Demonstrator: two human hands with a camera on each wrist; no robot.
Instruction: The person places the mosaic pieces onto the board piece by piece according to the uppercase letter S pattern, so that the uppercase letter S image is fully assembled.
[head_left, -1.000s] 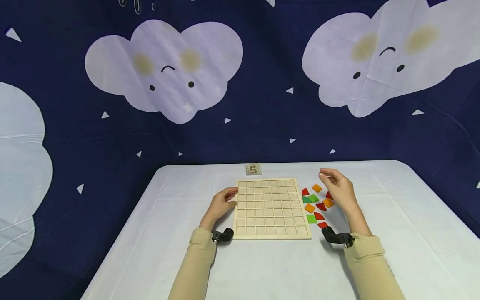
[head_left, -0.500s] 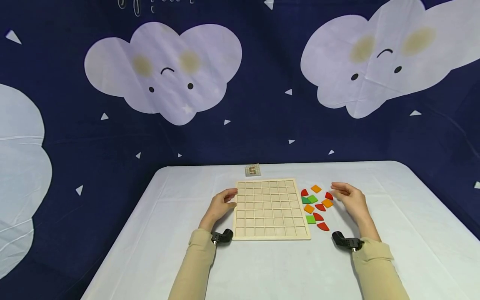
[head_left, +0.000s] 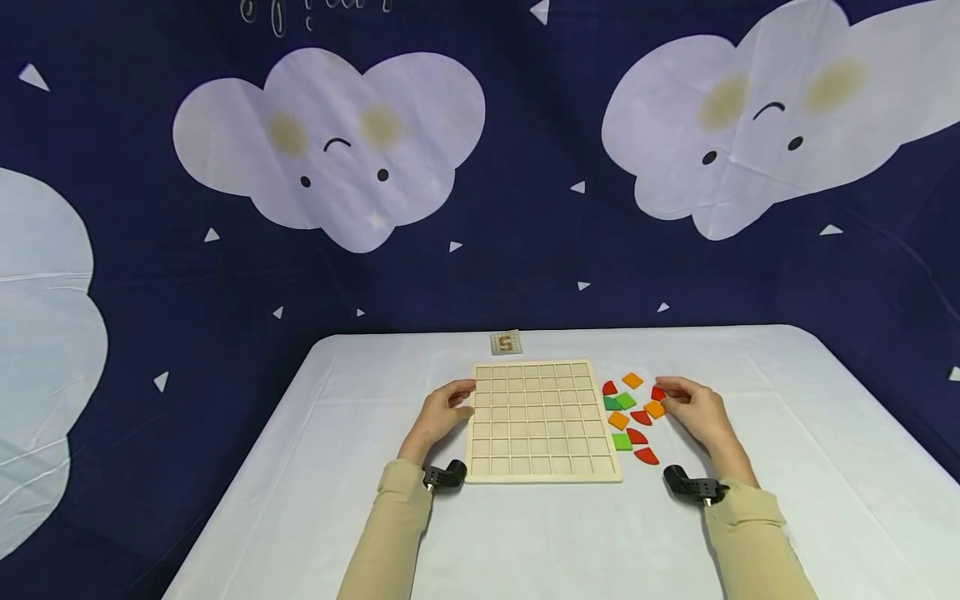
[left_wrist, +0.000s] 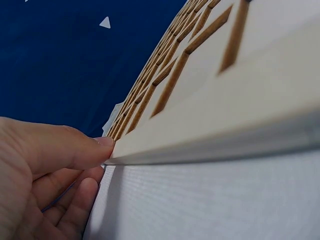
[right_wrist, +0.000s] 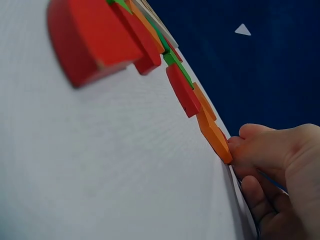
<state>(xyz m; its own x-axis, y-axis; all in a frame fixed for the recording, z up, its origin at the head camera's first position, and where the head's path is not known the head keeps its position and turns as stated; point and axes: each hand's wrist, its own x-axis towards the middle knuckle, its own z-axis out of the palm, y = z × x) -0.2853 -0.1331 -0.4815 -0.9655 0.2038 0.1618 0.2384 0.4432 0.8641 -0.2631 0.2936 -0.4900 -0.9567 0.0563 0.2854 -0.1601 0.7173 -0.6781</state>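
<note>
A pale wooden grid board of square cells lies mid-table on a white cloth. The left hand, fingers loosely curled, touches its left edge. The right hand pinches a flat orange square tile among glossy red, green and orange tiles beside the board's right edge. Behind hangs a navy cloud-print backdrop.

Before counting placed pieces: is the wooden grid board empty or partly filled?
Empty: every square of the grid board shows bare wood; the coloured pieces lie beside it.
</note>
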